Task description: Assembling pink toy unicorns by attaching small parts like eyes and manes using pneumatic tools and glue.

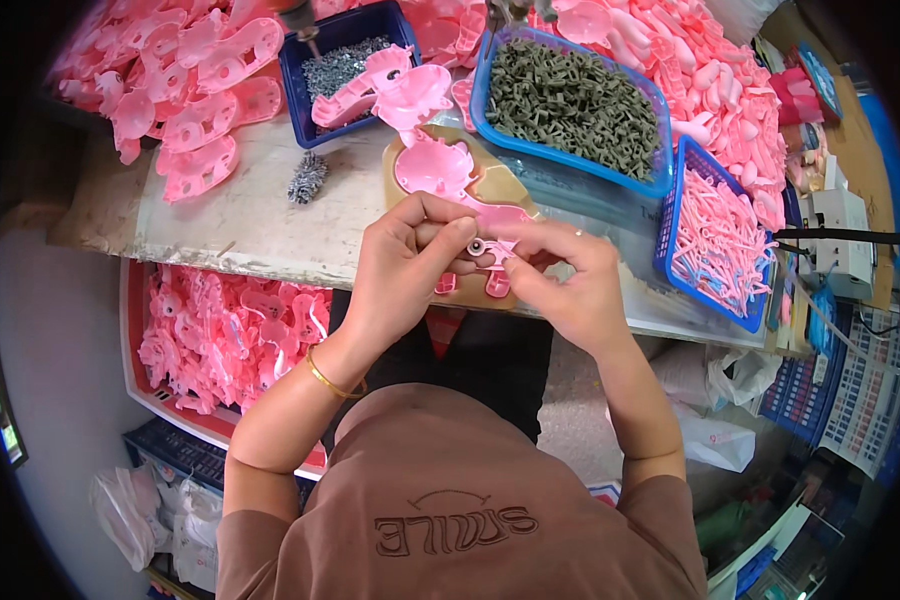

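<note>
Over the table's near edge, my left hand (395, 265) and my right hand (575, 285) meet, both closed in a pinch. Between their fingertips is a small pink plastic part (496, 254) with a round ring-like piece (477, 247) at its left end. Just beyond the fingers, a pink plastic shell (433, 165) rests on a tan fixture (510, 187). My fingers hide part of that shell. Another pink shell (415, 95) lies past it, overlapping the blue screw tray (296, 95).
A blue tub (570, 172) of small dark green pieces stands beyond my right hand, beside a blue basket (673, 235) of thin pink pieces. A screw clump (308, 178) lies left. Pink shells (210, 120) pile up behind. A power screwdriver (298, 22) hangs above the tray.
</note>
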`<state>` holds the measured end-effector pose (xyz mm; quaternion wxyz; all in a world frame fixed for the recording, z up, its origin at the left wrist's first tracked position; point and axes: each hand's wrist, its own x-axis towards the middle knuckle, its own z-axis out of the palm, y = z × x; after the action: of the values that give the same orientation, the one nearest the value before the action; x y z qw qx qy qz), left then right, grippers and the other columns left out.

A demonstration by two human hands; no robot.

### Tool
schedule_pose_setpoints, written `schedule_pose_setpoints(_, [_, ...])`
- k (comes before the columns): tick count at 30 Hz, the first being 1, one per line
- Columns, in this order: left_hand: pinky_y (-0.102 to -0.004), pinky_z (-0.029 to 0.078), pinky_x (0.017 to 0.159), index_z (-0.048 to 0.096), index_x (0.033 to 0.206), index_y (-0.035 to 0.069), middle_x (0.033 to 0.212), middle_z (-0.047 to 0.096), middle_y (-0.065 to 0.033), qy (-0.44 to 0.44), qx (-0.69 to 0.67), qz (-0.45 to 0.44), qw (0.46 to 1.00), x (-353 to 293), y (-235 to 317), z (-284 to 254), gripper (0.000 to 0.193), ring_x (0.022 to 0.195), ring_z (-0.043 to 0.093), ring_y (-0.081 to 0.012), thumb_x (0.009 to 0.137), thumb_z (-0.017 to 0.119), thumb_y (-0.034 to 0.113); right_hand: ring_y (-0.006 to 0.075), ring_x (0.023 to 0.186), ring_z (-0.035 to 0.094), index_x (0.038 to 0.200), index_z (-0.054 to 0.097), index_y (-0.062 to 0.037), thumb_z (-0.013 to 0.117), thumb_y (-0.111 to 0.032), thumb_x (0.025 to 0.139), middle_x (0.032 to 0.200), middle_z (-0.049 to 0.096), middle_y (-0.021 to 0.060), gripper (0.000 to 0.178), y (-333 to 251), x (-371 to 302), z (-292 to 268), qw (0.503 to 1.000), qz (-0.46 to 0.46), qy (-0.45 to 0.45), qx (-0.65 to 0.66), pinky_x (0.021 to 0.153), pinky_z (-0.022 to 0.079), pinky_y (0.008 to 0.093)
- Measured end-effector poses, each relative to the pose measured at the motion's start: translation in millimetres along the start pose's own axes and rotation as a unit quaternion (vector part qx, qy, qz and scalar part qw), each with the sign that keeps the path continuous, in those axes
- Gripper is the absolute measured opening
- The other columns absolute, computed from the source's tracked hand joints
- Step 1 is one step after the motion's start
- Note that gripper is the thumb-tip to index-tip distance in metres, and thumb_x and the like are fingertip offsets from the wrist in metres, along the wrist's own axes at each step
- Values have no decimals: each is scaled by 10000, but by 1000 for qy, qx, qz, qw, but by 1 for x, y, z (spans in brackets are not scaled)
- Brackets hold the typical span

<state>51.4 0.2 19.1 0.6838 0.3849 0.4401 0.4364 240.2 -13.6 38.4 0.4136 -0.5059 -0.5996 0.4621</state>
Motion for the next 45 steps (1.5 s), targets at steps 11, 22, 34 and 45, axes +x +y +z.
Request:
schedule_pose_setpoints(11, [-214, 508, 551, 591, 1107, -28, 837, 710, -88, -34, 114, -53, 992, 5, 19, -16, 217, 687, 687, -104, 1013, 584, 167, 245, 724, 662, 966, 721, -74, 784, -74, 754, 821, 667, 46, 221, 9, 19, 8, 874, -322, 25, -363, 629, 511, 346])
schedule_pose_setpoints(22, [-271, 507, 591, 647, 1147, 19, 979, 729, -73, 87, 278, 175, 940, -4, 9, -38, 192, 663, 636, -116, 1012, 545, 110, 195, 858, 572, 898, 688, -118, 765, -182, 774, 856, 615, 13, 159, 30, 32, 28, 845, -288, -25, -449, 771, 407, 358])
schedule_pose_setpoints(34, [-387, 512, 926, 667, 1082, 78, 1252, 639, -46, -63, 641, 401, 651, -7, -10, -52, 294, 1114, 591, -267, 800, 726, 139, 242, 909, 568, 840, 635, -75, 753, -141, 743, 873, 614, 53, 166, 31, 39, 30, 832, -313, -84, -450, 825, 419, 384])
schedule_pose_setpoints(45, [-390, 461, 974, 646, 1097, 103, 1251, 607, -50, -73, 672, 385, 628, -5, -7, -50, 293, 1146, 546, -260, 854, 688, 261, 277, 935, 578, 882, 700, -72, 743, -127, 741, 908, 633, 65, 157, 33, 54, 20, 859, -262, -169, -407, 840, 442, 404])
